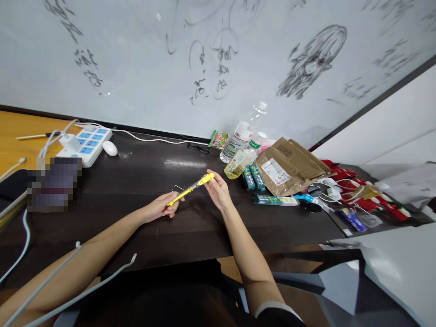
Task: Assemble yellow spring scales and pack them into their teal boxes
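Note:
A slim yellow pen-like stick (195, 186) with a clear, dark-cored middle is held aslant above the dark table (190, 238). My left hand (162, 205) is closed around its lower end. At the upper, thicker yellow end, the fingers of my right hand (218, 190) pinch it. A thin bent metal wire or clip (178, 188) shows just above my left fingers; whether it belongs to the stick I cannot tell.
Bottles (235, 163), green boxes (257, 176) and a brown parcel (289, 159) stand right. A power strip (90, 145), white mouse-like object (110, 148) and blurred dark device (54, 184) lie left. Glasses (198, 148) rest near the whiteboard (143, 63). White cables (102, 288) cross my left arm.

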A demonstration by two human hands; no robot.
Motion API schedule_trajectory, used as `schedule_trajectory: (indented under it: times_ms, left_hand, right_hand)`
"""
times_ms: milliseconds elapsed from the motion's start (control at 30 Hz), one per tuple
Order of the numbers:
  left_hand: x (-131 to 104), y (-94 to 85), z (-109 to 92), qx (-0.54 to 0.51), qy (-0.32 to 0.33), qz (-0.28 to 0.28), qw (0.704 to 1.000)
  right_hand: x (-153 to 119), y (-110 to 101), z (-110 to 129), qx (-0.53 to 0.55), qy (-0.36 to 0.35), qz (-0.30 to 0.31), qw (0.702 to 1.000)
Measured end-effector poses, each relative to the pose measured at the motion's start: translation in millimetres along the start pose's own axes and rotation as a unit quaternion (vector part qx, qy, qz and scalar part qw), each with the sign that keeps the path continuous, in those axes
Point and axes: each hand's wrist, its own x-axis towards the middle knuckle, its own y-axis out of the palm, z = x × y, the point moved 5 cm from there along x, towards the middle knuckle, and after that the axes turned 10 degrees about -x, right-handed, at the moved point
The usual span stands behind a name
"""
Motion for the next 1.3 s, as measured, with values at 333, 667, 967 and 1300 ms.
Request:
schedule_trajectory:
  times_ms: [333, 667, 967, 1300]
  left_hand:
    - [-2.1, 7.6, -9.7, 0.083, 0.001, 0.031, 0.996]
    - [-5.9, 11.5, -14.8, 0.240, 0.138, -0.100, 0.956]
    - [-11.4, 16.1, -25.5, 0.346, 0.138, -0.113, 0.921]
    - [-9.4, 14.7, -21.5, 0.367, 0.134, -0.095, 0.916]
  right_hand:
    - [-6.5, 18.4, -10.3, -0.041, 0.021, 0.074, 0.996]
    - [-14.1, 43.4, -43.4, -0.098, 0.036, 0.132, 0.986]
    - [-14.4, 44.2, -44.7, -0.064, 0.060, 0.154, 0.984]
    - [-9.7, 34.9, -25.4, -0.175, 0.003, 0.169, 0.970]
